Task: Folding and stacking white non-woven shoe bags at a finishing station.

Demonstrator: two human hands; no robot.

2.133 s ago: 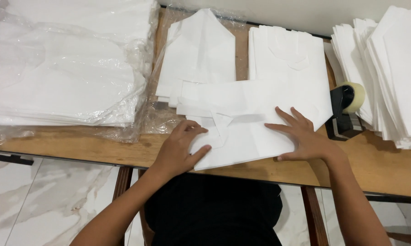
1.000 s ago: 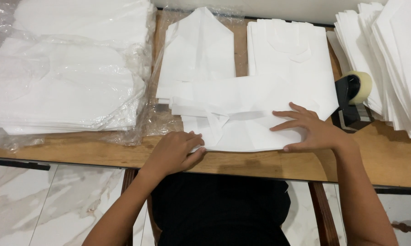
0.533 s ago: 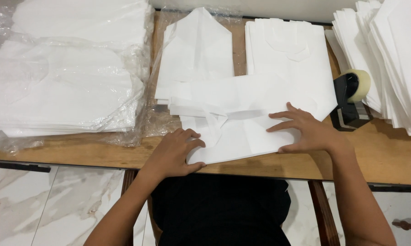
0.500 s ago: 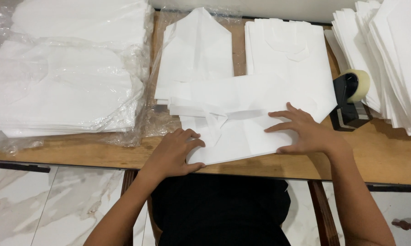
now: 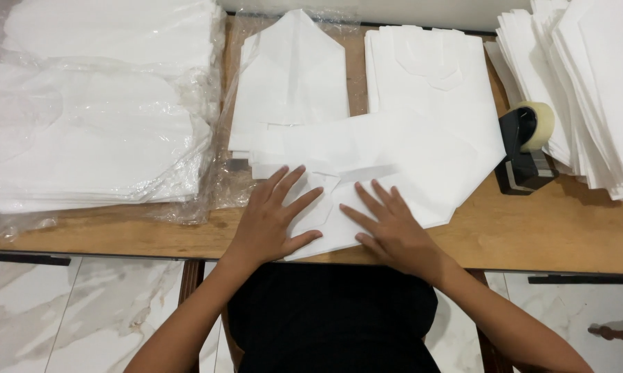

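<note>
Both hands, left hand and right hand, now press flat and open, grasping nothing, closer together than before on the folded white paper sheet left of the black tape dispenser.

both forearms reach forward from the bottom of the view, angled toward each other. the left hand lies flat, palm down, fingers spread wide. the right hand lies flat just beside it, fingers splayed, pointing up-left.
</note>
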